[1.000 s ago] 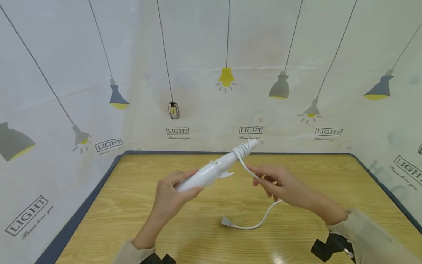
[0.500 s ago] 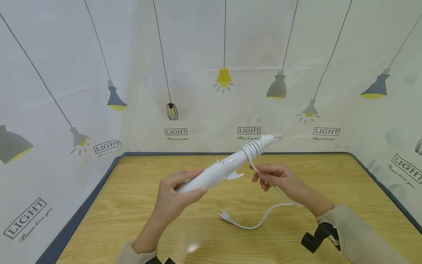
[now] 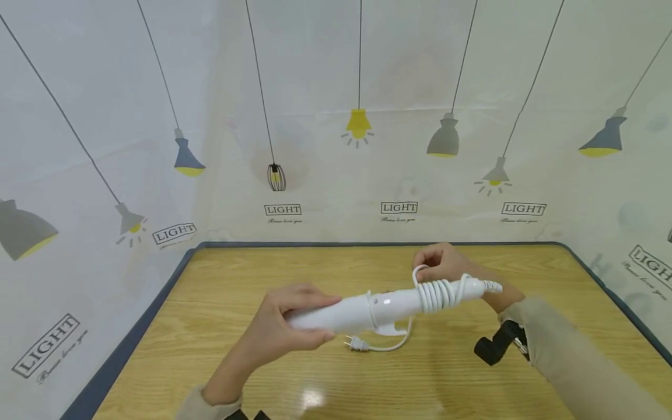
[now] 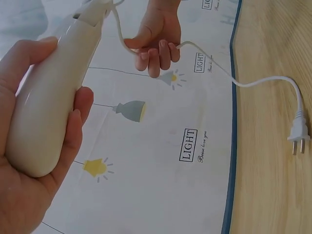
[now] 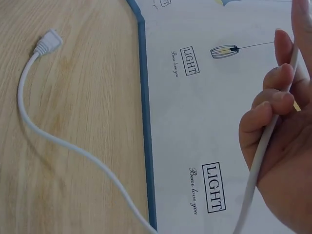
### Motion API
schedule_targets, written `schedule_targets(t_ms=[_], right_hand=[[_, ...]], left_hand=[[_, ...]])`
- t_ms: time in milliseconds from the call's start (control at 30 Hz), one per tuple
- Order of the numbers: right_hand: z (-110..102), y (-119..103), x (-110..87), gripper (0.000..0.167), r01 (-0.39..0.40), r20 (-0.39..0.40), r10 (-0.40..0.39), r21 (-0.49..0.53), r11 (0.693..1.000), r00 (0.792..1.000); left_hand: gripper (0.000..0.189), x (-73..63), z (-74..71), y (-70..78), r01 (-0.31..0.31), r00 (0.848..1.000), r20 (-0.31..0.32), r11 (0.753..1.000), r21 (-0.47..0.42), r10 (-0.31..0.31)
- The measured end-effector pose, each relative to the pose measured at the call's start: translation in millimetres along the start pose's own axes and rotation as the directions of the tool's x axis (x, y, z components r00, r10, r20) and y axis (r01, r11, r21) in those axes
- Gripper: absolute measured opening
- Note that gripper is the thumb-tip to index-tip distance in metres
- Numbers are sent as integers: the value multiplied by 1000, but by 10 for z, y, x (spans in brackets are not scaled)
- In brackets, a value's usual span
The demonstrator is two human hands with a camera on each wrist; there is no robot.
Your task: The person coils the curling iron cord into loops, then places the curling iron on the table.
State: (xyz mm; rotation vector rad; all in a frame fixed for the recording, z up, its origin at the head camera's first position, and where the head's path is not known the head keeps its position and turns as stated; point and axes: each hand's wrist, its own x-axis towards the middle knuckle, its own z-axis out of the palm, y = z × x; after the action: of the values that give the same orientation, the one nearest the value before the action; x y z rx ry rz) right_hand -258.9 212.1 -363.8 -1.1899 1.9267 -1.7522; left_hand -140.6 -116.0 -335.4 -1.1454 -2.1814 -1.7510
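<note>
My left hand [image 3: 286, 324] grips the smooth rounded end of a white wand-shaped electric appliance [image 3: 336, 315], holding it nearly level above the table. White power cord [image 3: 438, 296] is wound in several coils around its narrower right end, and a small curved tab [image 3: 391, 331] sticks out underneath. Behind the coils, my right hand [image 3: 446, 262] pinches the loose length of cord; in the right wrist view this cord [image 5: 265, 136] runs across the palm under curled fingers. The cord's two-prong plug [image 3: 359, 343] lies at the table, below the appliance.
A wood-grain table [image 3: 252, 385] with a dark blue edge [image 3: 315, 244] lies under both hands. Pale cloth [image 3: 315, 70] printed with hanging lamps and "LIGHT" labels surrounds its back and sides. Black camera mounts [image 3: 499, 344] sit on the wrists.
The appliance has swung from a slant to nearly level, its coiled end lowering to the right. My right hand has passed from below it to behind it, carrying the cord along.
</note>
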Motion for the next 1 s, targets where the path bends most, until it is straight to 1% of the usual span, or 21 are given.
schedule_targets(t_ms=[67,133,233,333,400,467,533,600,667,700,733,800,867,933,1000], right_hand=[[29,-136,39,15,9,62,-5,-62,998,998],[48,-238,68,13,-7,101,18,-112,994,995],[58,-354,112,14,-25,151,55,-190,982,987],[59,-452,149,11,-3,188,55,-265,964,981],[54,-518,163,6,27,214,38,-291,956,976],[45,-581,162,2,62,232,15,-320,945,973],[38,-636,153,4,90,247,-2,-345,934,969],[32,-683,137,8,111,259,-11,-376,920,966],[49,-732,121,10,114,270,0,-406,907,963],[66,-754,111,11,103,276,15,-410,906,961],[88,-777,102,12,88,278,35,-419,904,960],[150,-830,81,16,32,264,97,-445,895,960],[219,-880,45,20,-46,221,174,-488,872,959],[291,-929,2,26,-129,158,248,-533,836,956],[365,-964,-49,31,-195,100,296,-551,811,950]], left_hand=[[40,-15,-24,-8,-14,999,52,1000,-8,15],[40,-32,-46,-29,-19,995,100,1000,-9,20],[40,-59,-63,-68,-1,988,157,1000,3,1],[39,-83,-68,-107,0,983,184,999,50,-10],[38,-99,-68,-121,17,983,182,996,85,-32],[37,-112,-72,-131,31,985,164,989,148,-56],[37,-124,-72,-139,55,987,136,976,212,-85],[38,-129,-69,-154,70,989,104,958,280,-103],[38,-125,-58,-172,86,991,63,936,343,-114],[38,-123,-50,-182,98,992,39,924,370,-121],[38,-120,-43,-193,109,992,14,912,395,-124],[39,-113,-28,-212,143,990,-53,890,432,-134],[40,-106,-19,-224,178,983,-121,873,453,-137],[42,-98,-17,-229,212,972,-190,867,451,-139],[43,-90,-20,-226,236,959,-250,869,435,-135]])
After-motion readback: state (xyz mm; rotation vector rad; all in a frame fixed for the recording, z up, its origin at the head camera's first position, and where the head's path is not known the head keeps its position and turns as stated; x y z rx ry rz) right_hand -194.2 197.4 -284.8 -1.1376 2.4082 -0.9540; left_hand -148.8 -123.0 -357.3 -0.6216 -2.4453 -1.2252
